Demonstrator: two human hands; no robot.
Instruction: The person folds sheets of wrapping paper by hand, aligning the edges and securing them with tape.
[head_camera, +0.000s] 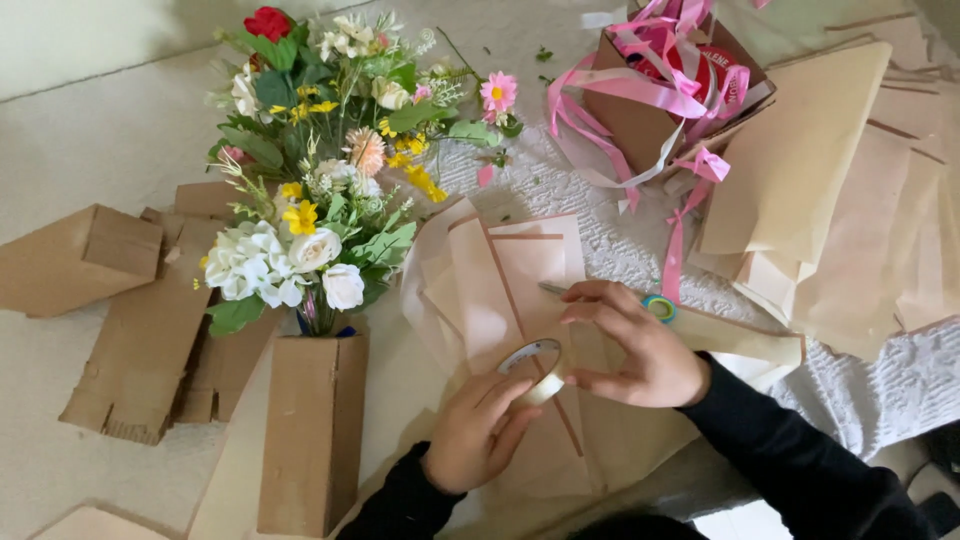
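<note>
Head view shows a bouquet already standing in a tall cardboard box, while the pink wrapping sheets lie flat and unwrapped on the table, so the taping looks barely begun. Left hand pinches a tape roll between thumb and curled fingers, and the right hand, fingers bent together, appears to pick at the roll's edge. Small and ring-shaped, the roll looks translucent and pale, sitting just above the sheets between both hands.
</note>
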